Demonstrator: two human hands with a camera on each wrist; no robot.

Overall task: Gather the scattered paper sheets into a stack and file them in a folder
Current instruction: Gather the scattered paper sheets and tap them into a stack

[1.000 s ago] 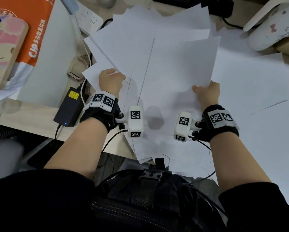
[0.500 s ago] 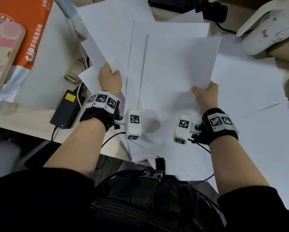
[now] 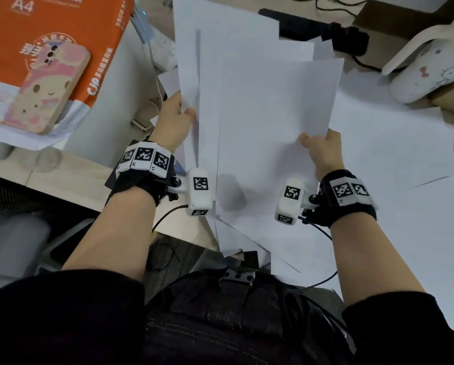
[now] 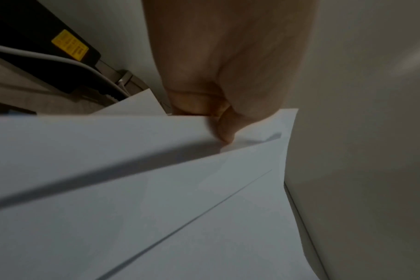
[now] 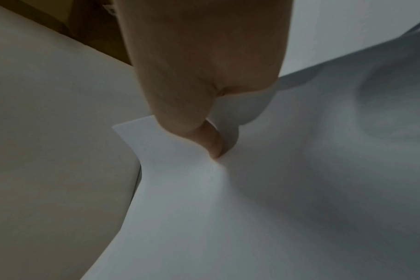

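Between the earlier frames and this one, the fanned paper sheets (image 3: 260, 106) had swung from a wide spread into a narrower, more upright bundle, their long edges drawing toward parallel. Both hands had kept their hold. The left hand (image 3: 172, 119) pinched the bundle's left edge, thumb on top, and the right hand (image 3: 323, 151) pinched its right edge lower down. The sheets were lifted above the desk (image 3: 70, 177), over its near edge, though several corners still stuck out at the top and at the bottom near the person's body. By my reading the gathering was well along but the stack was not yet square; tapping it on the desk would likely be needed. More loose sheets (image 3: 405, 154) lay flat toward the desk's right side, ungathered. I could pick out no folder for certain in any view.

Only the head view showed the surroundings: an orange ream of A4 paper (image 3: 62, 35) at the far left corner with a phone (image 3: 47, 90) on it, and a white rabbit-shaped item (image 3: 428, 67) at the far right.

From the left wrist, the thumb (image 4: 224, 130) could be seen pressed on staggered sheet edges, with a black power adapter (image 4: 36, 47) behind. From the right wrist, the thumb (image 5: 212, 144) dimpled the top sheet near its corner.
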